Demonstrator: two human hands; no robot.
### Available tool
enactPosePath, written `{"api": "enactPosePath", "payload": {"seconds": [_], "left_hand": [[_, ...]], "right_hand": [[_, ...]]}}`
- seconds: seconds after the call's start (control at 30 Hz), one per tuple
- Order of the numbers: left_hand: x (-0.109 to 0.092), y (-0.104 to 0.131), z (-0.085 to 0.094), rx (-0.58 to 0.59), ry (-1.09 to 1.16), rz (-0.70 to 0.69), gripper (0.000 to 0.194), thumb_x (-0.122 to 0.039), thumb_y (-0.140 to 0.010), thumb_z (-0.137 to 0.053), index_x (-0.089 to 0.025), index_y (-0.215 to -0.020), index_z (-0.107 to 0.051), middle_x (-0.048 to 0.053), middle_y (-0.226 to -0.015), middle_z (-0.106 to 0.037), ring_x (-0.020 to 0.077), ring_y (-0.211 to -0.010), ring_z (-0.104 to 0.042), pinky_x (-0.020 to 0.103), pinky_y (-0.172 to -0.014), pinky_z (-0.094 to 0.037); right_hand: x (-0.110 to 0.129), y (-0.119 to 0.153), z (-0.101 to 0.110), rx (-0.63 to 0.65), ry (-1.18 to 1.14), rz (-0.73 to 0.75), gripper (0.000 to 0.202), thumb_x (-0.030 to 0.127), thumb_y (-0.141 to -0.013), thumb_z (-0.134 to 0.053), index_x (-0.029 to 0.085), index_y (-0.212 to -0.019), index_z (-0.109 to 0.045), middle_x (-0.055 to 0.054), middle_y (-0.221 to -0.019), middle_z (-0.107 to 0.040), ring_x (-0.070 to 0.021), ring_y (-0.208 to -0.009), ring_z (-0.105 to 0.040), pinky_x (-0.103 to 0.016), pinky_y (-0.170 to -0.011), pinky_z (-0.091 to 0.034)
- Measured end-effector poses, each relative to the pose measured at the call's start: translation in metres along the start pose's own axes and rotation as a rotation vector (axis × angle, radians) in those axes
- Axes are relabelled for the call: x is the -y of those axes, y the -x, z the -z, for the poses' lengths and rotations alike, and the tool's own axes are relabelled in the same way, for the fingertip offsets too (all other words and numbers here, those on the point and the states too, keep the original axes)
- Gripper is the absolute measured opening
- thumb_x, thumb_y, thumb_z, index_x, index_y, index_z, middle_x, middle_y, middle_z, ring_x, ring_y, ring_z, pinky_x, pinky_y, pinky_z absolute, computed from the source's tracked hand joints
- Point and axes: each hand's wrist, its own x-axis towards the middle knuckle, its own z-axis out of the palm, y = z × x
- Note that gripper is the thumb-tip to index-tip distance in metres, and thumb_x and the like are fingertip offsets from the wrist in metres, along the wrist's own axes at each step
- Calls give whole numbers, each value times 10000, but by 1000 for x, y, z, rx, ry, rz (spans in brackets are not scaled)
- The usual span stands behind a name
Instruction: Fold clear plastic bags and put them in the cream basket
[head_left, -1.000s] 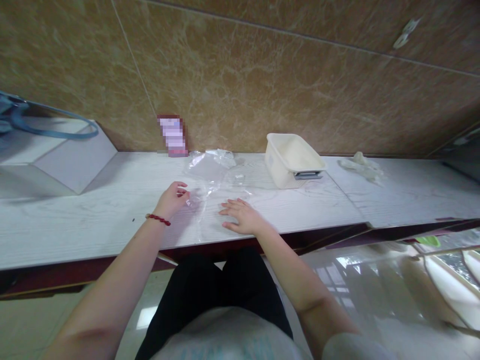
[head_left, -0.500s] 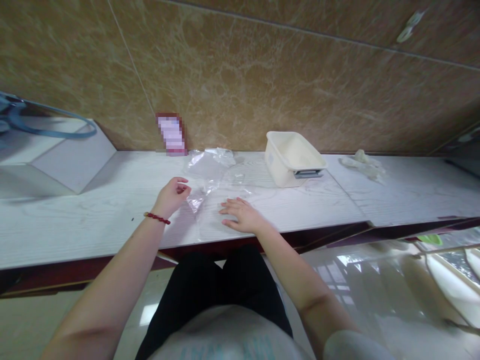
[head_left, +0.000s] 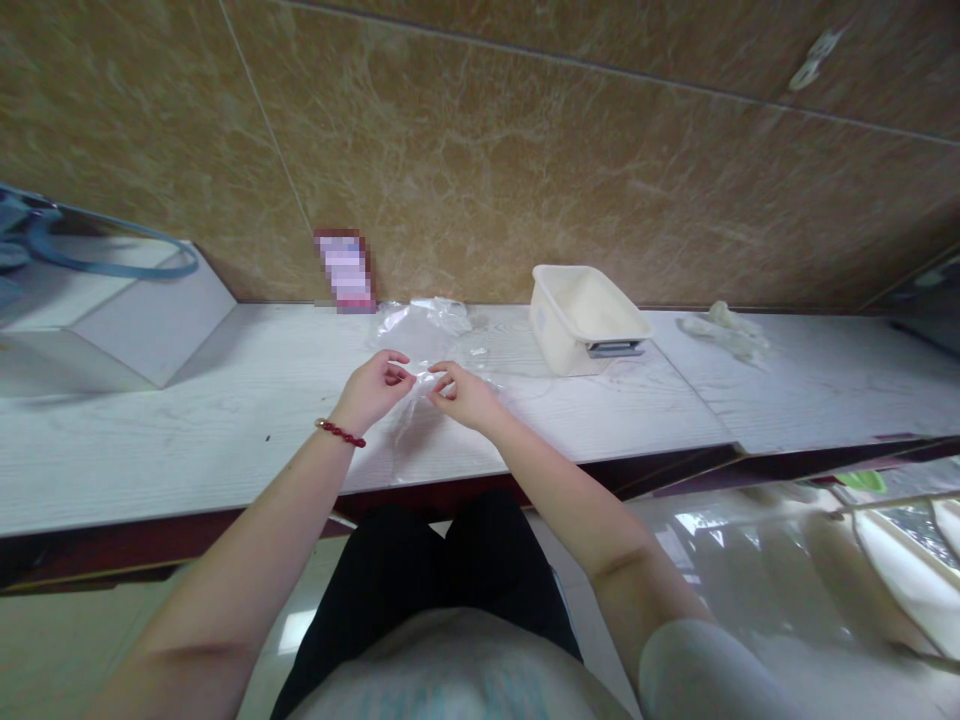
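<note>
From my remote station, on the head view: the left hand (head_left: 375,387) has come right and the right hand (head_left: 465,397) has come left and farther out, so the fingertips now nearly meet above the white wood-grain counter (head_left: 600,420). Half a second ago I had them well apart, the right one laid out with fingers spread. Those fingers are now bent, thumb turned in toward the forefinger. Left thumb and fingers look pinched on the clear plastic film (head_left: 422,382). Whether the right fingers grasp it too I cannot tell; the film is see-through and small there, but their tips are at its edge. The film sits between both sets of fingertips, and a thin clear strip of it trails down toward the near side. In the earlier frame a pointed, creased fold stood out beside the left fingers; I now see the brightest creases in the gap between the hands. More clear wrapping (head_left: 412,330) lies just beyond, toward the wall (head_left: 487,150), as it did before. The red bead bracelet (head_left: 341,433) has shifted right with the left wrist. Unmoved on my check: the cream tub (head_left: 559,335) to the right of the wrapping, grey clip facing near; the crumpled pale plastic (head_left: 727,330) farther right; the white box (head_left: 150,320) at left.
</note>
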Motion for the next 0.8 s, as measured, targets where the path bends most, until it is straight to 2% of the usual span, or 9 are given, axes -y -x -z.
{"api": "enactPosePath", "payload": {"seconds": [0.1,0.2,0.33,0.4,0.47,0.6,0.8], "left_hand": [[-7,2,-3,33,45,-6,360,-365,-651,-584,-186,-951,-493,11,-728,-625,162,-677,-610,289,-645,-476],[-11,4,-4,57,70,-38,379,-383,-654,-585,-181,-959,-485,16,-726,-624,164,-683,-609,303,-662,-476],[-3,14,-3,30,81,-98,424,-437,-669,-565,-166,-982,-471,50,-839,-606,163,-753,-596,304,-688,-475],[6,23,-3,4,-5,-98,454,-457,-656,-570,-167,-991,-467,59,-877,-590,174,-786,-583,307,-689,-470],[16,35,-5,33,-178,-83,471,-464,-628,-588,-173,-981,-475,53,-852,-585,186,-757,-571,320,-675,-461],[30,53,-12,56,-387,-33,299,-383,-691,-524,-181,-910,-503,45,-806,-583,183,-726,-565,302,-658,-447],[33,63,-20,52,-484,-75,216,-230,-731,-441,-177,-915,-542,47,-792,-592,175,-718,-563,286,-673,-446]], "right_hand": [[3,-9,-3,51,-6,9,390,258,-718,-546,240,-1100,-470,34,-771,-607,-95,-595,-554,-242,-626,-445],[2,-15,-7,55,26,24,211,232,-722,-531,222,-930,-557,28,-745,-611,-100,-631,-559,-235,-638,-437],[-4,-18,-9,74,34,71,110,167,-724,-508,193,-813,-567,19,-738,-614,-93,-662,-560,-215,-646,-431],[-9,-18,-9,104,55,132,102,153,-725,-509,184,-803,-567,14,-753,-612,-89,-672,-556,-209,-660,-427],[-14,-17,-8,127,113,215,88,155,-732,-513,177,-793,-573,2,-783,-607,-92,-699,-549,-213,-686,-420],[-23,-14,-4,167,288,387,125,113,-742,-507,177,-807,-593,-24,-847,-595,-121,-846,-528,-239,-780,-387],[-28,-9,1,214,465,401,183,84,-745,-496,194,-824,-619,-28,-923,-588,-138,-872,-513,-245,-755,-384]]}}
